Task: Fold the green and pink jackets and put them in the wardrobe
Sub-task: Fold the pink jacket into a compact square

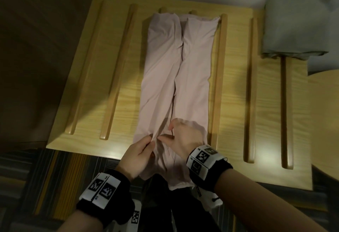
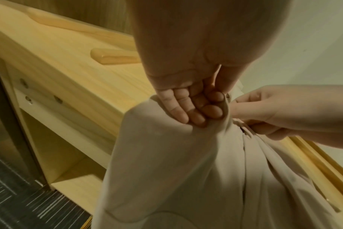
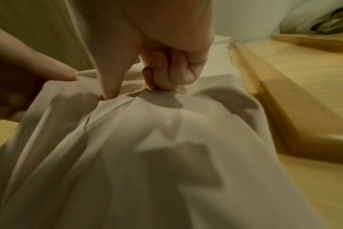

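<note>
Folding of the pink jacket is under way as I watch; it lies lengthwise on the slatted wooden bench, sides turned in, near end hanging over the edge. My left hand and right hand each pinch a bunch of that near end; next, I judge, comes lifting it away toward the far end. A grey-green bundle, possibly the green jacket, sits at the bench's far right.

— Where are you standing?
— You're in a hotel-style bedroom: a slatted wooden luggage bench against the white wall, striped carpet below its near edge, dark wood panelling beside its left edge.
</note>
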The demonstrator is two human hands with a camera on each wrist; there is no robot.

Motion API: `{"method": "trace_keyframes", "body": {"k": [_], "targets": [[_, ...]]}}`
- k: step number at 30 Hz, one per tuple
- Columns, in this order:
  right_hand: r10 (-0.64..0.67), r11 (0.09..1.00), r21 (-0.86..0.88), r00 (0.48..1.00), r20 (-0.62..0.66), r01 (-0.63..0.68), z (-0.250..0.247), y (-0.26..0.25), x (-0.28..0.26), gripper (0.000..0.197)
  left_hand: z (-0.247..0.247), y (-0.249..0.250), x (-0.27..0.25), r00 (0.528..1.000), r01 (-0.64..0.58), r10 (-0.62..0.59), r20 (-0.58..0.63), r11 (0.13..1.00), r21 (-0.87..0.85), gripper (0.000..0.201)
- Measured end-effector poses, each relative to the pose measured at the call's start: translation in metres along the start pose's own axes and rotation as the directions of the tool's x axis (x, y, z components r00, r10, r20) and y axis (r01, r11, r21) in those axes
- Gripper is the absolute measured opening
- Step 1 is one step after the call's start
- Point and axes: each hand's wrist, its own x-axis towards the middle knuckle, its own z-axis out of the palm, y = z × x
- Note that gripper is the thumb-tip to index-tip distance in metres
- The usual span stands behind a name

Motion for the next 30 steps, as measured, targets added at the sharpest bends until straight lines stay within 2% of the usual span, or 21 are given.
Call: {"method": "trace_keyframes", "body": {"k": [2,6,8,10,12,14,16,20,23,26,30], "targets": [[0.008,1.000,0.019,0.999,0.052,-0.009,-0.001,-0.002,0.004,0.041,-0.001,0.000,0.001,1.000,0.001,-0.001,0.019,1.000,-0.016,0.027],[-0.058,0.997,-0.044,0.996,0.068,0.061,0.003,-0.006,0.007,0.025,0.000,0.000,0.003,0.998,-0.035,0.032,0.056,0.998,0.058,0.024],[-0.075,0.997,-0.015,0.994,0.080,0.077,0.004,-0.005,0.006,0.021,0.001,0.000,0.004,0.998,-0.037,0.033,0.051,0.995,0.092,0.021],[-0.095,0.994,0.059,0.993,0.075,0.091,0.000,0.001,0.004,0.016,0.001,0.000,0.006,0.999,-0.022,0.019,0.030,0.995,0.100,0.024],[-0.125,0.970,0.220,0.987,0.100,0.101,-0.005,0.010,0.002,0.010,0.000,0.000,0.007,1.000,-0.017,0.016,0.011,0.993,0.118,0.029],[-0.126,0.932,0.355,0.985,0.117,0.077,-0.009,0.019,-0.003,0.006,0.000,0.000,0.009,1.000,-0.010,0.010,-0.001,0.989,0.144,0.026],[-0.087,0.918,0.395,0.985,0.150,0.021,-0.012,0.025,-0.007,0.009,0.001,0.000,0.010,1.000,-0.014,0.018,-0.020,0.981,0.192,0.021],[-0.049,0.851,0.521,0.977,0.206,-0.067,-0.018,0.033,-0.016,0.011,0.006,0.002,0.006,0.991,-0.106,0.125,-0.039,0.941,0.323,0.023],[-0.019,0.793,0.604,0.988,0.155,-0.080,-0.020,0.036,-0.021,0.016,0.011,0.004,0.000,0.974,-0.216,0.226,0.004,0.925,0.314,0.024],[-0.008,0.803,0.595,0.999,0.049,-0.023,-0.020,0.035,-0.024,0.025,0.022,0.009,0.001,0.951,-0.293,0.306,0.035,0.865,0.407,0.017],[-0.046,0.724,0.690,0.999,0.019,0.020,-0.017,0.033,-0.026,0.024,0.036,0.020,0.008,0.965,-0.233,0.263,0.017,0.825,0.515,0.025]]}}
